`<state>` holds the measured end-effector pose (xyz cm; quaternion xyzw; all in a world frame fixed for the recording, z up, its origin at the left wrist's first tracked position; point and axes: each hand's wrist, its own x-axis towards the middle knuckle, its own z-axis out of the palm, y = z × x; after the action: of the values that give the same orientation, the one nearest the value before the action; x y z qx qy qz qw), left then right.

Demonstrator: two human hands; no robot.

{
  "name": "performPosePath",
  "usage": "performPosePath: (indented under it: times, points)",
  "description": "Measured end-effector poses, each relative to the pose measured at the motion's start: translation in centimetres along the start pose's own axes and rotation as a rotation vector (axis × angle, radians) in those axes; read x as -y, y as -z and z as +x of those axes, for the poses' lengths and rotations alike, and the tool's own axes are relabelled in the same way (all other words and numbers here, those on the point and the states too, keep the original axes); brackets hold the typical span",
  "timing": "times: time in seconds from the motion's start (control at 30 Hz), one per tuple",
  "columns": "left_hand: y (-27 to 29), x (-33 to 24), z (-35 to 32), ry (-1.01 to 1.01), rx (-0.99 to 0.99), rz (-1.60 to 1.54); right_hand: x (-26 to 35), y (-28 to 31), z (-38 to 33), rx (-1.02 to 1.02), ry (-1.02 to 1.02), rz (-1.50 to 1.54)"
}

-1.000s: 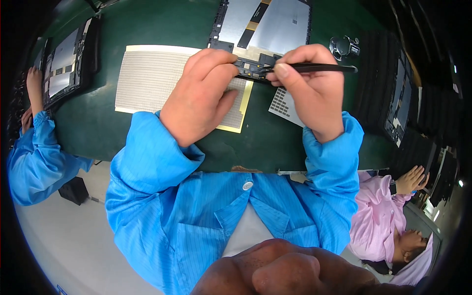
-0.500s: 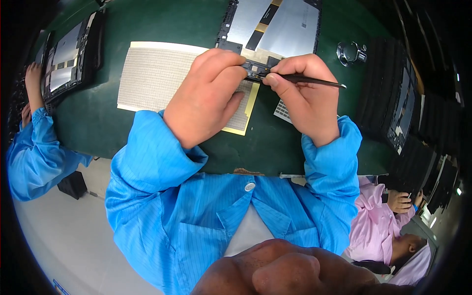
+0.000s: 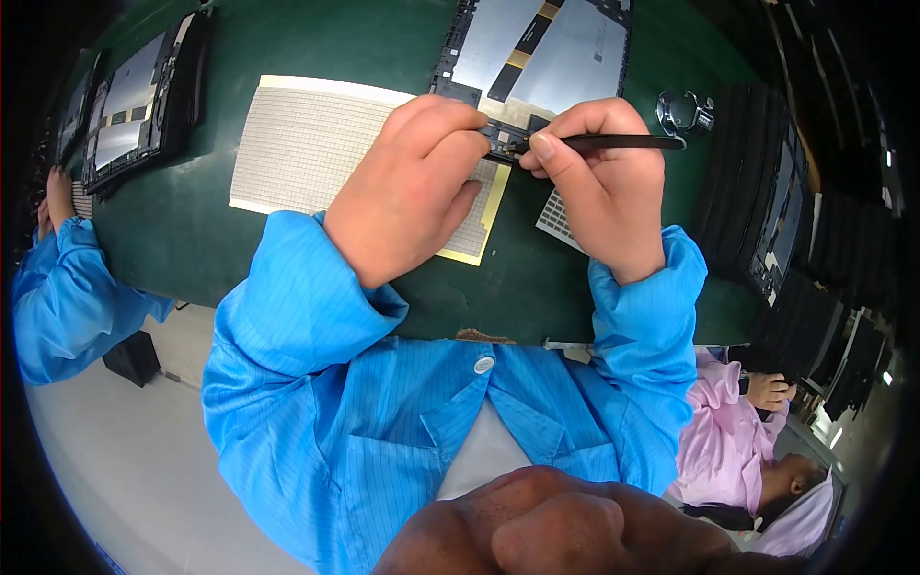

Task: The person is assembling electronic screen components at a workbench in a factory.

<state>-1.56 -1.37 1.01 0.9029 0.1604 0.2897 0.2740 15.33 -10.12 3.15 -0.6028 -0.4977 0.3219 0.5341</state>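
Observation:
A flat device casing with a silver metal plate [image 3: 575, 62] and a black frame lies in front of me. A dark ribbon strip with gold bands [image 3: 522, 50] runs over the plate. My left hand [image 3: 402, 192] has its fingers curled on the casing's near black edge. Pinched in my right hand [image 3: 613, 187] are black tweezers [image 3: 632, 142], held almost level. Their tip meets small parts on that same edge, too fine to make out. Under the casing and my left hand sits a cream sheet of tiny squares [image 3: 302, 144] with a yellow border.
A smaller grid sheet [image 3: 556, 225] lies beneath my right wrist. Behind that hand stands a small round metal and black object [image 3: 682, 112]. Stacked dark casings [image 3: 743, 182] rise on the right, and more casings [image 3: 125, 115] lean at left. Co-workers in a blue sleeve [image 3: 77, 287] and pink clothing [image 3: 714, 422] flank me.
The tweezers have swung to a more level angle, with my right fingers shifting slightly. My left hand keeps its place on the edge. The pink-clothed person's hands have moved a little.

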Motion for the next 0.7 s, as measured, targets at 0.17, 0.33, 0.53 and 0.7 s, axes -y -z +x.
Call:
performPosePath:
  times: [0.17,0.33,0.53,0.7]
  points:
    - [-0.12,0.03,0.08,-0.015,-0.010,0.011,-0.12,0.15,0.16,0.025,0.028,-0.093]
    - [-0.23,-0.03,0.13,-0.019,-0.015,0.017,0.29,0.15,0.15,0.067,0.040,-0.185]
    - [-0.28,-0.29,0.18,-0.024,-0.019,0.017,0.41,-0.13,-0.03,0.084,0.080,-0.202]
    - [-0.39,-0.32,0.28,-0.029,-0.010,0.014,-0.20,0.47,-0.07,-0.031,-0.062,0.118]
